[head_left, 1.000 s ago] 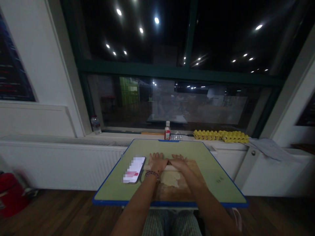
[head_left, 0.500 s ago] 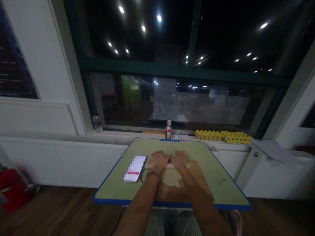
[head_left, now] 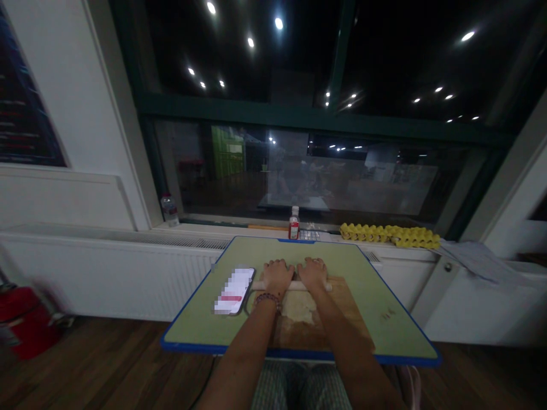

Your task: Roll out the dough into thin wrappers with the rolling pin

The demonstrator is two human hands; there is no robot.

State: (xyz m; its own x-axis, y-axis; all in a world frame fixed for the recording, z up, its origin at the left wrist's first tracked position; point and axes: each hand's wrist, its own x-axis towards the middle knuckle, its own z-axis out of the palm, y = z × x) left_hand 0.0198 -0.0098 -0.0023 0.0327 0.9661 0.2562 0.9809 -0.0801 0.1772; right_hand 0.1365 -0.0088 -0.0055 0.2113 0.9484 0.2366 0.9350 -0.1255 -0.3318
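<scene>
A pale rolling pin [head_left: 298, 285] lies crosswise over the far part of a wooden board [head_left: 347, 316]. My left hand [head_left: 277, 275] rests on the pin's left half, its fingers curled over the top. On the right half sits my right hand [head_left: 313, 273], fingers bent over the pin too. The palms cover most of the pin; only its ends and a short middle stretch show. Between my forearms, a flat, uneven sheet of dough [head_left: 299, 308] is spread on the board, nearer to me than the pin.
Left of the board, a lit phone [head_left: 235, 291] lies on the green, blue-edged table [head_left: 200, 324]. On the windowsill behind stand a small red-labelled bottle [head_left: 294, 225], yellow egg trays [head_left: 388, 234] and a clear bottle [head_left: 170, 210]. A red fire extinguisher [head_left: 28, 322] is at floor level, left.
The fingers of both hands, more spread before, now bend further over the rolling pin. The pin has barely shifted on the board, and the camera view has tilted slightly.
</scene>
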